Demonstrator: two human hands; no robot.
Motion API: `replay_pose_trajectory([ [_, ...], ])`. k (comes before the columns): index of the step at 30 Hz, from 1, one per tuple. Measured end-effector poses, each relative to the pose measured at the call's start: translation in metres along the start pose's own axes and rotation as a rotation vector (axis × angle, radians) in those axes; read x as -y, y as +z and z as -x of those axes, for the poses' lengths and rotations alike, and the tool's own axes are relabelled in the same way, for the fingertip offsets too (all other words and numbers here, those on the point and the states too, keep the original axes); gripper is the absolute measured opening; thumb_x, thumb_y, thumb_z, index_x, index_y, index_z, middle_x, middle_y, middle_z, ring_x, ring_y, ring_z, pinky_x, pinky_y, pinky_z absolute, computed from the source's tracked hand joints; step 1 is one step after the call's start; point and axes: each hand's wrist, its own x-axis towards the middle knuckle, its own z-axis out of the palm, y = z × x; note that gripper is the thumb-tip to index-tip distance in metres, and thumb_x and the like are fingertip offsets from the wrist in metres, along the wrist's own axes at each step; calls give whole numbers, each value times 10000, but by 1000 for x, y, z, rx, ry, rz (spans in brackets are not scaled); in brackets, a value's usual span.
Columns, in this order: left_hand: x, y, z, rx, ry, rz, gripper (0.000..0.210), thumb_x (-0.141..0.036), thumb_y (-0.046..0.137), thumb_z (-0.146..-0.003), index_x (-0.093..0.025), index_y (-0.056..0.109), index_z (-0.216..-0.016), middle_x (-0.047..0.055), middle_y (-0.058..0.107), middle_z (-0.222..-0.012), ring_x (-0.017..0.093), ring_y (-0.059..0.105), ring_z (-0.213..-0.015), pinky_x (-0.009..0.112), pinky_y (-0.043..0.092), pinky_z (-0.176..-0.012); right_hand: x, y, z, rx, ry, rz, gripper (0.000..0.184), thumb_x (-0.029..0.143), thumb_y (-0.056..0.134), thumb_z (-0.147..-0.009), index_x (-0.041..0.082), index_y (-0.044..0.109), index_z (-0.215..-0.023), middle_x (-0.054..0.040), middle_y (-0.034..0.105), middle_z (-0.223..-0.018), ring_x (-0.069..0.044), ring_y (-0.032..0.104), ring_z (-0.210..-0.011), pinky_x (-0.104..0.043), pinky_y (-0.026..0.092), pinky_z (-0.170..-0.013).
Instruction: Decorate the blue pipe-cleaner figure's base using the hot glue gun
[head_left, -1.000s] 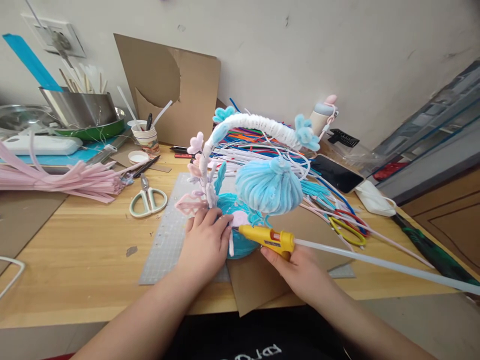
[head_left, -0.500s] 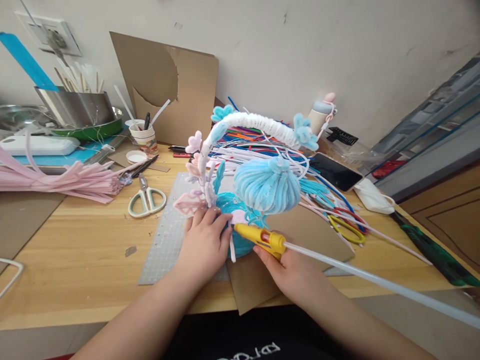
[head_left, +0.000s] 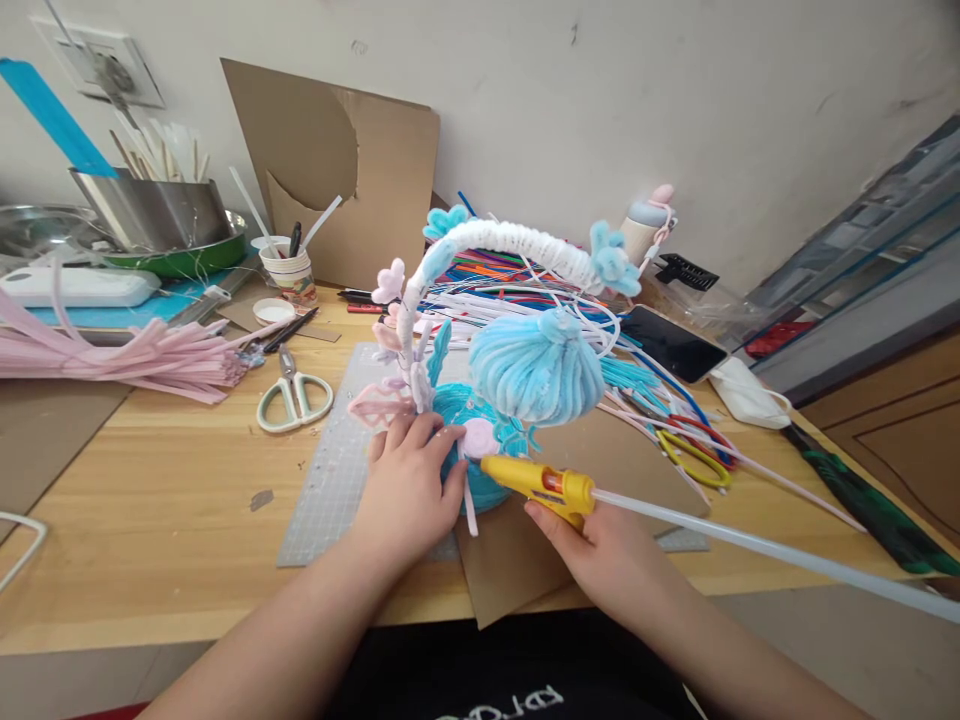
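A pipe-cleaner craft piece stands before me, with a round teal base [head_left: 491, 492], a pink disc [head_left: 480, 437] on it and a white wrapped arch [head_left: 517, 236] above. From the arch's right side hangs a light blue shell-like shade [head_left: 536, 368]. My left hand [head_left: 411, 468] grips the left side of the base, fingers curled over it beside the pink flowers. A pale pipe-cleaner end [head_left: 470, 508] sticks out near its thumb. My right hand [head_left: 600, 540] is closed around a yellow glue gun [head_left: 536, 482], its nozzle close to the pink disc. A long glue stick [head_left: 750, 540] extends from the gun's rear.
A grey cutting mat [head_left: 322, 500] and cardboard [head_left: 495, 580] lie underneath. Scissors [head_left: 294, 395] are to the left, near pink pipe cleaners [head_left: 150, 355]. Behind are coloured pipe cleaners [head_left: 495, 275] and a paper cup [head_left: 289, 270]. A phone [head_left: 671, 343] and yellow-handled tool [head_left: 697, 460] lie right.
The glue gun in my right hand has moved a little right and down, uncovering more of the pink disc. My left hand stays on the base, its thumb slightly farther right.
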Motion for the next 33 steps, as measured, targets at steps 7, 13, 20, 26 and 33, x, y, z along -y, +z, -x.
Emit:
replay_pose_trajectory([
  [7, 0, -2, -1, 14, -4, 9, 312, -327, 472, -881, -280, 596, -1163, 47, 572, -1199, 316, 447, -1144, 485, 377, -881, -6, -6, 5, 18, 65, -33, 463, 522, 417, -841, 175, 669, -1014, -107, 712, -935, -279, 669, -911, -377, 518, -797],
  [13, 1, -2, 1, 11, -3, 18, 311, -325, 479, -876, -278, 595, -1160, 53, 572, -1193, 313, 455, -1127, 487, 377, -874, -11, -9, 7, 15, 132, -12, 458, 538, 432, -828, 176, 675, -966, -104, 714, -877, -281, 677, -862, -365, 530, -745],
  [20, 1, -1, 1, 10, -3, 13, 314, -326, 470, -880, -279, 593, -1165, 50, 567, -1212, 317, 445, -1137, 493, 375, -873, -8, -18, 7, -39, 15, -65, 327, 472, 480, -851, 224, 644, -985, -56, 709, -954, -236, 665, -913, -316, 521, -763],
  [26, 1, -2, 0, 14, -5, 21, 313, -324, 478, -877, -279, 595, -1164, 49, 574, -1189, 309, 452, -1131, 489, 377, -878, -5, -10, 5, 5, 9, -125, 311, 460, 495, -851, 227, 630, -1008, -49, 707, -965, -226, 662, -908, -321, 514, -797],
  [33, 1, -2, 0, 10, -1, 24, 319, -321, 476, -876, -276, 598, -1167, 58, 568, -1199, 308, 453, -1131, 484, 379, -879, -11, -7, 3, 71, 92, -93, 431, 522, 446, -843, 200, 650, -1043, -93, 694, -999, -267, 642, -962, -388, 495, -848],
])
